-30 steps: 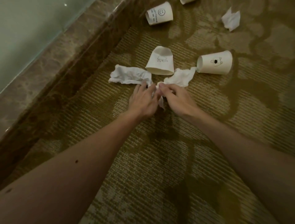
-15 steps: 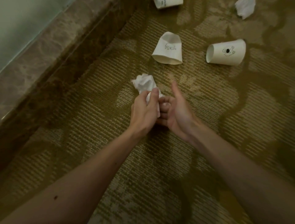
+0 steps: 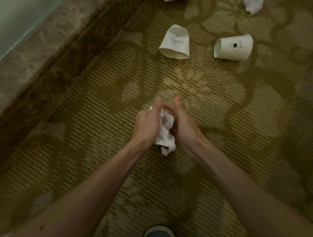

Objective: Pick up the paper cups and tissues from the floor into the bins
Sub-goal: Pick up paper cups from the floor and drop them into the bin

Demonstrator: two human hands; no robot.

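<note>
A bunch of crumpled white tissues (image 3: 166, 133) is squeezed between my left hand (image 3: 147, 125) and my right hand (image 3: 184, 125), above the patterned carpet. Both hands curl round the wad from either side. Beyond them a squashed paper cup (image 3: 175, 42) with a small drawing lies on the carpet. A second paper cup (image 3: 234, 48) lies on its side to the right, its mouth facing left. Another crumpled tissue (image 3: 253, 6) lies at the top right edge. No bin is in view.
A dark carpet border and a marble ledge (image 3: 39, 45) run diagonally along the left, with a pale wall behind. The edge of a further cup (image 3: 171, 0) shows at the top. A shoe toe (image 3: 158, 231) shows at the bottom.
The two tissues have been gathered off the carpet into one wad and drawn back toward me between both hands. The view has shifted, so the cups sit further up the frame.
</note>
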